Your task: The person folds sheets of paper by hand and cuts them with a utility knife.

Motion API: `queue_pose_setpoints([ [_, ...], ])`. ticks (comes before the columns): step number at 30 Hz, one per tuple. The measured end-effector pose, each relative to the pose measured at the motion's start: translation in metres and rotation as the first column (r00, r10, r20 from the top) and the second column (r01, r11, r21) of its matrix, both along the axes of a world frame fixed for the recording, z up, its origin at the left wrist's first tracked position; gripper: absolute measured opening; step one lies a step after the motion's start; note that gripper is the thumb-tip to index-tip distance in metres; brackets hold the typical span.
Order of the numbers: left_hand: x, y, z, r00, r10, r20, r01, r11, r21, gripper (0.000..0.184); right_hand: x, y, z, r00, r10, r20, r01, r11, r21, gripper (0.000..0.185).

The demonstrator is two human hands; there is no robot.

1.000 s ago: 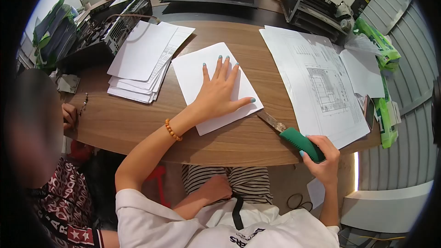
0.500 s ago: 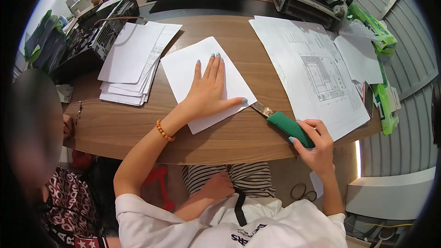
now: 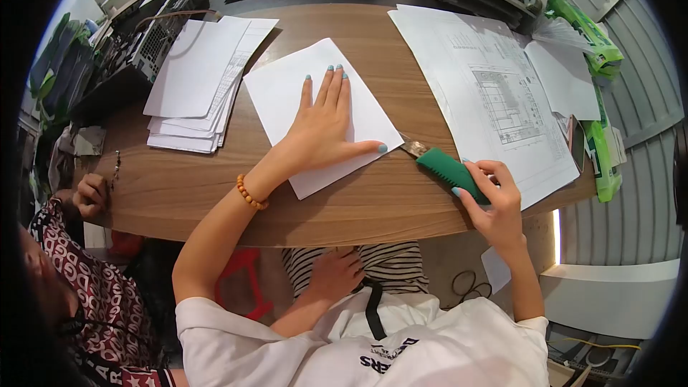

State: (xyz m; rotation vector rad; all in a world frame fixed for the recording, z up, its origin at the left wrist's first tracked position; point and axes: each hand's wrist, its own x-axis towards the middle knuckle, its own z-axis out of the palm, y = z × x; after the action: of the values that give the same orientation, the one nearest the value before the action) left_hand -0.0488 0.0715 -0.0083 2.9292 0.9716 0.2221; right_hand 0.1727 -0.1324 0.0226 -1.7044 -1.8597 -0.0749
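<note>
My left hand (image 3: 320, 129) lies flat on a white folded-looking sheet of paper (image 3: 279, 86), three fingers pointing away and the thumb stretched toward the right corner. In my right hand (image 3: 494, 201) is a knife (image 3: 448, 172) with a chunky green handle, gripped at its rear end. Its short, stained metal blade (image 3: 413, 146) points left and meets the paper's right corner. Whether the blade tip is under the sheet or between layers, I cannot tell.
A paper stack (image 3: 190, 72) lies left, near an opened computer case (image 3: 143, 50). Large printed drawings (image 3: 494, 100) cover the right side, beside green packages (image 3: 598, 150). Another person's hand (image 3: 89, 195) rests at the left table edge; a further hand (image 3: 337, 272) lies on striped trousers.
The camera view has shifted, so the table sits slightly higher in the picture. Both hands, the paper and the knife keep nearly the same arrangement. The person at left has leaned back.
</note>
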Motion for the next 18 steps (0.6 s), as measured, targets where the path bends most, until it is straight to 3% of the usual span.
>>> queue_pose_setpoints([
  [14,0.003,-0.004,0.002,0.999,0.022,-0.03,-0.022,1.0,0.003,0.109,0.006,0.022,0.003,1.0,-0.005,-0.028,0.005,1.0,-0.007,0.037],
  [16,0.002,-0.002,0.0,0.996,0.006,0.087,-0.006,1.0,-0.002,0.114,0.014,0.021,0.005,0.999,0.038,-0.023,-0.038,0.999,-0.001,0.038],
  [18,0.001,-0.009,0.005,0.994,0.095,0.055,-0.096,0.995,0.021,0.117,0.02,0.017,0.007,0.999,0.045,0.006,-0.045,0.999,-0.002,0.038],
])
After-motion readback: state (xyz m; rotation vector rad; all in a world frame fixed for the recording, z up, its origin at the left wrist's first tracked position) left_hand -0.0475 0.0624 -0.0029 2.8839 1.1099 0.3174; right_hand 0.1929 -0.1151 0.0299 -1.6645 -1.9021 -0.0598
